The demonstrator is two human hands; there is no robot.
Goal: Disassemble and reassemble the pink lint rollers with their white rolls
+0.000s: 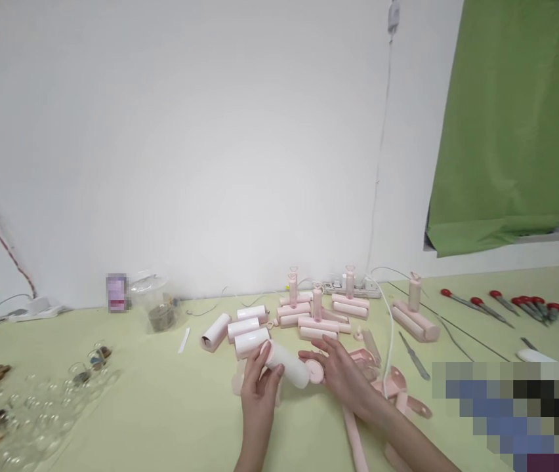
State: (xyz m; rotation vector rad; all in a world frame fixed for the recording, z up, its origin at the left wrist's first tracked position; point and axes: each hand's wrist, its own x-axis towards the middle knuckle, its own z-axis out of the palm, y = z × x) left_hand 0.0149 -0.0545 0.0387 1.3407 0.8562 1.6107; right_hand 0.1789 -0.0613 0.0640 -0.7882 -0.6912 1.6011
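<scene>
My left hand (258, 385) is closed around a white lint roller roll (288, 364), which it holds tilted above the table, a pink ring showing at its upper end. At the roll's lower right end, my right hand (341, 373) has a round pink cap (315, 372) between its fingers and thumb; the thumb is mostly hidden. Whether cap and roll touch, I cannot tell. Just behind my hands lie several white rolls in pink holders (252, 342). Pink lint roller parts (364, 357) are scattered beside my right hand.
Assembled pink rollers (319, 324) stand along the wall near a power strip (343, 287). A white cable (388, 328) crosses the right side. Further right are a knife (414, 357) and red-handled scissors-like tools (476, 303). Clear balls (43, 406) and a plastic tub (156, 305) are left.
</scene>
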